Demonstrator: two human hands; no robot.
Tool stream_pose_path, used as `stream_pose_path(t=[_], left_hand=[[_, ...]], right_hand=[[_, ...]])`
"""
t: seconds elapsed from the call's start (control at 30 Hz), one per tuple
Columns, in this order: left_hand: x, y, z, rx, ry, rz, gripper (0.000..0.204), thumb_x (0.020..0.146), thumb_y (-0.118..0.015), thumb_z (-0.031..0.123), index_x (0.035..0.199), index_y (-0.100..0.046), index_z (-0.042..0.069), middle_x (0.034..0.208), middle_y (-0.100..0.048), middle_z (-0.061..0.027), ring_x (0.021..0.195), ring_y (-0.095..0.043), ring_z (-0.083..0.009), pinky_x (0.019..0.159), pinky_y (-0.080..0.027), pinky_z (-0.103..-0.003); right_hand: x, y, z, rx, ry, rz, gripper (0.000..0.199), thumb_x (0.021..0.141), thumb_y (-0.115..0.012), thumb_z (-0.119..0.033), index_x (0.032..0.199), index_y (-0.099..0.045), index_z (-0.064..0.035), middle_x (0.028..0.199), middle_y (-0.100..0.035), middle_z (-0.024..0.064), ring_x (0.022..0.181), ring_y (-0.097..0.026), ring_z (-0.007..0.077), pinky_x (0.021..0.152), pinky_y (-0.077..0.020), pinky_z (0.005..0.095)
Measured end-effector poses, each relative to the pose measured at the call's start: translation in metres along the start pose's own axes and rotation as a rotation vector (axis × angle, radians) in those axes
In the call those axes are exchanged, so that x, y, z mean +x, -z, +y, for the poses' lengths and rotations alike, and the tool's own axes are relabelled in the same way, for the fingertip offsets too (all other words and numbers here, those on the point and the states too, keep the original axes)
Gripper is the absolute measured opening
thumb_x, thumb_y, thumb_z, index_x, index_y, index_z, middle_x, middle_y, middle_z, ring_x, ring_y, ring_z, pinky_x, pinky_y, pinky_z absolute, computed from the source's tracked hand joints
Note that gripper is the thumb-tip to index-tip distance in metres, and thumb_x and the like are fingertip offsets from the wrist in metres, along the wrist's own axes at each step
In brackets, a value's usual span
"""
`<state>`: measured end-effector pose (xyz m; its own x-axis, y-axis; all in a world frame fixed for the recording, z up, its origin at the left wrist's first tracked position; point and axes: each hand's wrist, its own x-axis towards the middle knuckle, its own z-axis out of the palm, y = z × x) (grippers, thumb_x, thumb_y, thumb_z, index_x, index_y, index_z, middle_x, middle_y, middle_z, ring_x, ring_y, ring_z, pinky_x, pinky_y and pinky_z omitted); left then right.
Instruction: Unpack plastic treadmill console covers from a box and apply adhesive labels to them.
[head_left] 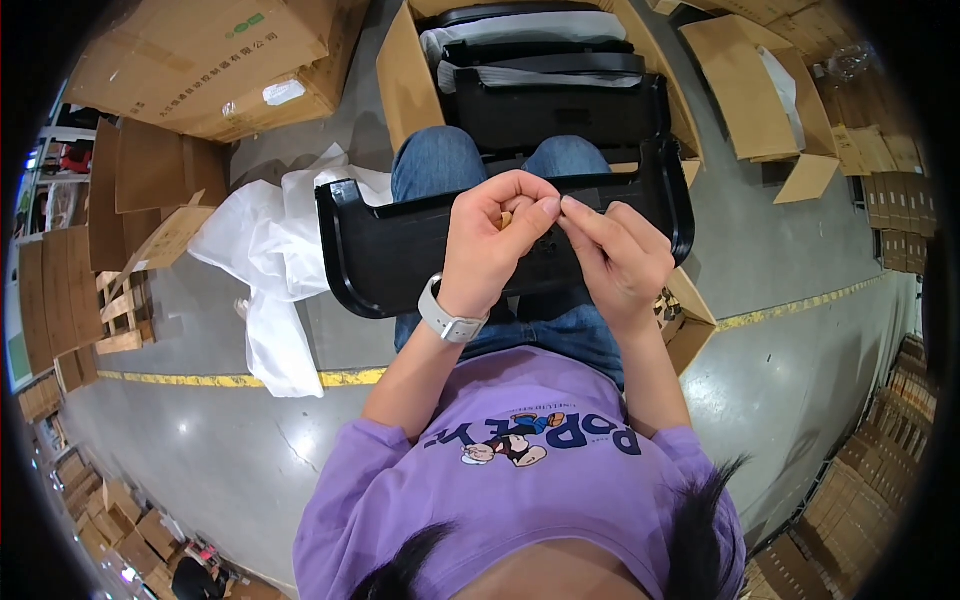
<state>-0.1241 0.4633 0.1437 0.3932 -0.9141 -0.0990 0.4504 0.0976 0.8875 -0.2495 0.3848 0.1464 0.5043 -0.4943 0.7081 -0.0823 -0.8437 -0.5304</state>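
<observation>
Across my lap lies a black plastic panel [400, 250] with raised corners and a rounded rim. Over its middle, my left hand [487, 240] is curled, palm side up, with a small yellowish piece [506, 219] showing between the fingers. The thumb and index finger of my right hand [622, 258] are pinched together and meet my left fingertips. Whatever is between the fingertips is too small to make out. Beyond my knees stands an open carton [408, 85] holding several similar black panels [560, 115] with white foam sheets [530, 32] between them.
White foam wrapping [275, 250] lies crumpled on the floor at left. A small open box [690, 325] with small parts sits beside my right thigh. Large cartons [200, 70] stand at far left, and another open carton [750, 95] at far right. A yellow line [800, 305] crosses the floor.
</observation>
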Motion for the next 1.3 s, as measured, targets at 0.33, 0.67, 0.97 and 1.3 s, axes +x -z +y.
stream_pose_path(t=[0.33, 0.67, 0.97, 1.3], left_hand=[[0.002, 0.0, -0.01, -0.219, 0.053, 0.016, 0.009, 0.086, -0.061, 0.01, 0.088, -0.059, 0.001, 0.059, -0.044, 0.0081, 0.049, -0.03, 0.0001, 0.044, -0.021, -0.018], [0.002, -0.002, -0.012, -0.185, 0.042, 0.045, 0.01, 0.088, -0.059, 0.01, 0.089, -0.06, 0.0, 0.06, -0.045, 0.008, 0.049, -0.031, 0.0004, 0.044, -0.022, -0.017], [0.003, -0.003, -0.016, -0.158, 0.026, 0.055, 0.011, 0.089, -0.06, 0.012, 0.09, -0.06, 0.001, 0.06, -0.046, 0.0084, 0.049, -0.031, 0.0009, 0.044, -0.022, -0.017], [0.004, -0.004, -0.016, -0.157, 0.058, 0.084, 0.008, 0.088, -0.059, 0.01, 0.088, -0.059, 0.002, 0.06, -0.047, 0.0082, 0.051, -0.034, 0.0008, 0.045, -0.024, -0.017]], right_hand=[[-0.011, -0.018, -0.002, 0.39, -0.394, 0.118, 0.022, 0.071, -0.072, 0.003, 0.092, -0.071, -0.0018, 0.062, -0.054, 0.002, 0.056, -0.048, 0.0071, 0.051, -0.0367, 0.0198], [-0.016, -0.02, -0.004, 0.574, -0.604, 0.104, 0.023, 0.075, -0.07, 0.004, 0.097, -0.07, -0.0013, 0.068, -0.055, -0.001, 0.062, -0.047, 0.0039, 0.056, -0.0369, 0.0169], [-0.021, -0.023, -0.002, 0.666, -0.706, 0.126, 0.023, 0.076, -0.069, 0.004, 0.099, -0.069, -0.0007, 0.068, -0.054, -0.0029, 0.063, -0.045, 0.0025, 0.056, -0.0349, 0.0158], [-0.023, -0.024, 0.0, 0.692, -0.713, 0.102, 0.023, 0.076, -0.07, 0.002, 0.099, -0.069, -0.0004, 0.071, -0.057, -0.0023, 0.065, -0.047, 0.0026, 0.058, -0.0371, 0.0154]])
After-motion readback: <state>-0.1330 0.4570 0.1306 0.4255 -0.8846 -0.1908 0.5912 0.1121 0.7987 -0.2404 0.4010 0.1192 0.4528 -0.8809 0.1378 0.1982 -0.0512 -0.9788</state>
